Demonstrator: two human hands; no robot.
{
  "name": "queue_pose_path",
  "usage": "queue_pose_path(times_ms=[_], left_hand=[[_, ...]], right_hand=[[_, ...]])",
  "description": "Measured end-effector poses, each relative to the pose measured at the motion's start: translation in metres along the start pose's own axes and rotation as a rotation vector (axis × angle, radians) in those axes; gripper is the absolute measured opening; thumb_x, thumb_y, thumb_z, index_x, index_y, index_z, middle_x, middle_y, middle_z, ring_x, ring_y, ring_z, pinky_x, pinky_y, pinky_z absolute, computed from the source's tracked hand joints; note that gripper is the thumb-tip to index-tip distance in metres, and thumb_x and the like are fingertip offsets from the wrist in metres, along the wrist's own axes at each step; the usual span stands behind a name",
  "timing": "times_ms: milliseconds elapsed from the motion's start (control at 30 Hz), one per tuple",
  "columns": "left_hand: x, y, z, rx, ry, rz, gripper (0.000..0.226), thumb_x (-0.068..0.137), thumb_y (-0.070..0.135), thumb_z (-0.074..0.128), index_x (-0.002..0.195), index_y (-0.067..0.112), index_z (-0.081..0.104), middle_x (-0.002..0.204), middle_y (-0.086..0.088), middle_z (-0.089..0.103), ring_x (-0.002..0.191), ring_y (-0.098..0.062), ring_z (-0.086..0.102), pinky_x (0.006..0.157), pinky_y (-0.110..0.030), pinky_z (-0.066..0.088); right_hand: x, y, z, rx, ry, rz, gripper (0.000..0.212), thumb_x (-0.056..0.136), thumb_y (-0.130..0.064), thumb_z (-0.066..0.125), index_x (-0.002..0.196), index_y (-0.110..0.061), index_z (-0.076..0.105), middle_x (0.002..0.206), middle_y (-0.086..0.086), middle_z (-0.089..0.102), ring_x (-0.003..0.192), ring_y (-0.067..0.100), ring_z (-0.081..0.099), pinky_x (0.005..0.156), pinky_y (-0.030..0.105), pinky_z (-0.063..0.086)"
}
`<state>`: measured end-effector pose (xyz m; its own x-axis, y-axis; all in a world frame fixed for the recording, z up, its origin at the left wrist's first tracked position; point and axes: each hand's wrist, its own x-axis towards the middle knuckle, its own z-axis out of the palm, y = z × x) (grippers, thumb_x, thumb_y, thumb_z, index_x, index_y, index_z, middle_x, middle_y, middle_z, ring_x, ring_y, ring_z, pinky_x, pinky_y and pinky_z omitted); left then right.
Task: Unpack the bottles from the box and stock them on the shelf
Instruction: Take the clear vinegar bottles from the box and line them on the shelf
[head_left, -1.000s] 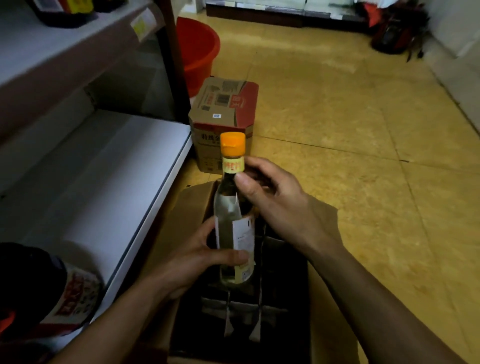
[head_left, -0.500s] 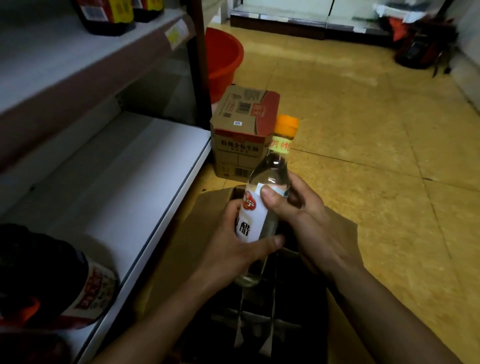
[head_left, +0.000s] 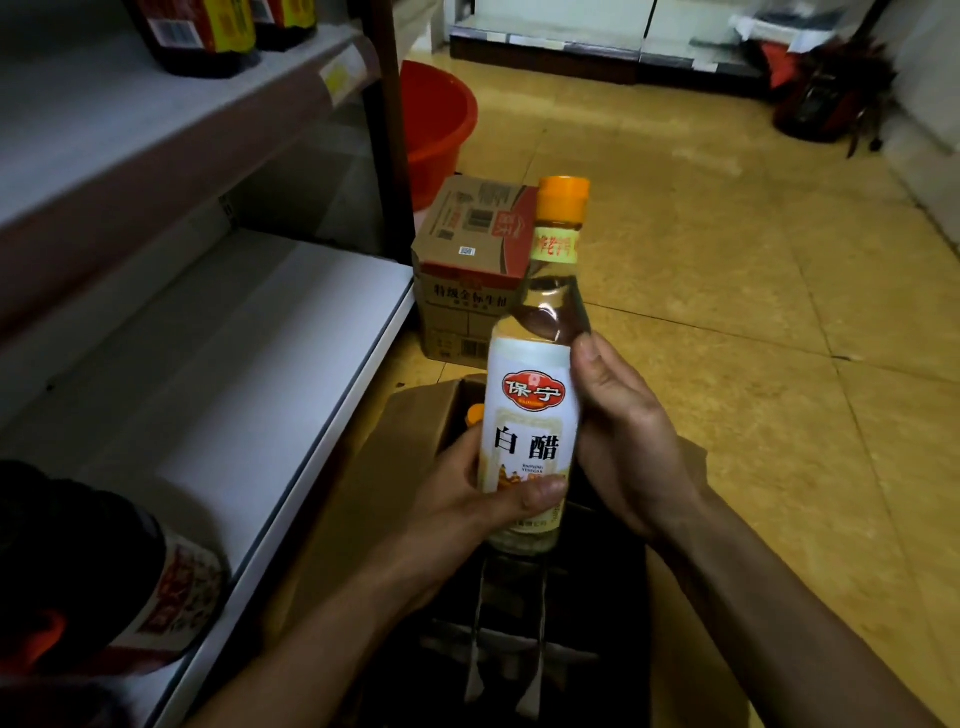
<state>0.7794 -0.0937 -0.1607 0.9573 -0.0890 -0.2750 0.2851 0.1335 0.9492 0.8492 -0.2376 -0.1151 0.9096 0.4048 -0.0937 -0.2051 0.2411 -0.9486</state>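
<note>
- We see the white vinegar bottle (head_left: 535, 415) held upright above the open box (head_left: 410, 467).
- Our left hand (head_left: 467, 499) grips its base; our right hand (head_left: 623, 441) curls round its label side, beside the lower shelf (head_left: 234, 374).

The bottle (head_left: 551, 306) is showing a clear body and a white label (head_left: 530, 488), which is carrying a red emblem (head_left: 534, 396) with white characters and two large black characters below it. Its cap (head_left: 563, 200) is glowing orange, and the neck band (head_left: 556, 248) is showing yellow with red print. A second cap (head_left: 475, 415), also orange, is peeking from the brown box (head_left: 410, 441), whose inside is looking black. The closed carton (head_left: 467, 291) is showing brown card with a red panel. The bucket (head_left: 436, 119) is showing red, the shelf (head_left: 234, 374) white, and the floor (head_left: 727, 312) ochre tiles crossed by dark lines.
</note>
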Motion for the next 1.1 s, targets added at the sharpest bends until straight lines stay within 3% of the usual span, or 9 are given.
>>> queue_pose_path(times_ms=[100,167,300,433,567,733,933,1100], left_hand=[[0.004,-0.009,0.004,0.001,0.084,0.047,0.058,0.074,0.029,0.083,0.127,0.027,0.061,0.116,-0.001,0.076,0.107,-0.020,0.074,0.090,-0.036,0.060],[0.007,-0.013,0.003,-0.006,0.118,0.049,0.061,0.072,0.030,0.085,0.129,0.028,0.060,0.115,0.000,0.076,0.106,-0.020,0.074,0.085,-0.032,0.061],[0.008,-0.012,0.001,-0.017,0.131,0.025,0.060,0.076,0.023,0.087,0.129,0.025,0.059,0.114,-0.001,0.077,0.105,-0.019,0.074,0.080,-0.028,0.062],[-0.008,-0.003,0.006,-0.026,0.165,-0.027,0.061,0.075,0.019,0.082,0.130,0.025,0.057,0.114,0.000,0.076,0.104,-0.018,0.074,0.077,-0.025,0.061],[-0.033,0.007,0.018,-0.025,0.201,-0.079,0.062,0.077,0.013,0.080,0.129,0.034,0.054,0.113,0.008,0.075,0.103,-0.008,0.073,0.073,-0.019,0.059],[-0.062,0.017,0.034,-0.034,0.182,-0.148,0.065,0.078,0.024,0.078,0.132,0.046,0.049,0.122,0.015,0.071,0.111,-0.002,0.069,0.085,-0.020,0.059],[-0.100,0.026,0.048,-0.070,0.177,-0.259,0.059,0.082,0.018,0.076,0.137,0.024,0.054,0.118,0.008,0.074,0.109,-0.008,0.071,0.082,-0.022,0.058],[-0.145,0.061,0.066,-0.115,0.188,-0.397,0.063,0.077,0.028,0.079,0.135,0.026,0.055,0.120,0.001,0.074,0.110,-0.019,0.072,0.081,-0.033,0.062]], right_hand=[[-0.005,-0.001,-0.002,-0.343,-0.058,0.033,0.051,0.091,-0.063,0.051,0.139,-0.045,0.052,0.118,-0.019,0.073,0.107,-0.003,0.069,0.089,0.022,0.056],[-0.008,0.001,-0.007,-0.442,-0.073,0.068,0.045,0.092,-0.057,0.051,0.135,-0.046,0.050,0.111,-0.022,0.074,0.101,-0.009,0.069,0.084,0.015,0.056],[-0.009,0.003,-0.010,-0.470,-0.120,0.154,0.053,0.093,-0.035,0.067,0.141,-0.029,0.047,0.126,-0.008,0.072,0.114,0.009,0.070,0.098,0.036,0.058],[-0.016,-0.004,-0.006,-0.314,-0.109,0.232,0.046,0.095,-0.022,0.067,0.138,-0.029,0.053,0.123,-0.005,0.074,0.112,0.010,0.072,0.091,0.030,0.060],[-0.033,-0.009,-0.001,-0.270,-0.087,0.285,0.054,0.086,-0.030,0.072,0.137,-0.032,0.056,0.122,-0.005,0.075,0.114,0.013,0.071,0.097,0.037,0.058],[-0.062,-0.018,0.006,-0.198,-0.045,0.346,0.053,0.087,-0.029,0.067,0.139,-0.031,0.056,0.127,-0.003,0.073,0.119,0.015,0.069,0.103,0.044,0.055],[-0.111,-0.024,0.015,-0.221,0.035,0.371,0.050,0.091,-0.025,0.062,0.141,-0.021,0.054,0.125,0.001,0.073,0.118,0.018,0.069,0.096,0.037,0.058],[-0.149,-0.061,0.036,-0.258,0.049,0.435,0.047,0.096,-0.030,0.063,0.140,-0.019,0.054,0.122,0.003,0.074,0.112,0.019,0.072,0.089,0.034,0.061]])
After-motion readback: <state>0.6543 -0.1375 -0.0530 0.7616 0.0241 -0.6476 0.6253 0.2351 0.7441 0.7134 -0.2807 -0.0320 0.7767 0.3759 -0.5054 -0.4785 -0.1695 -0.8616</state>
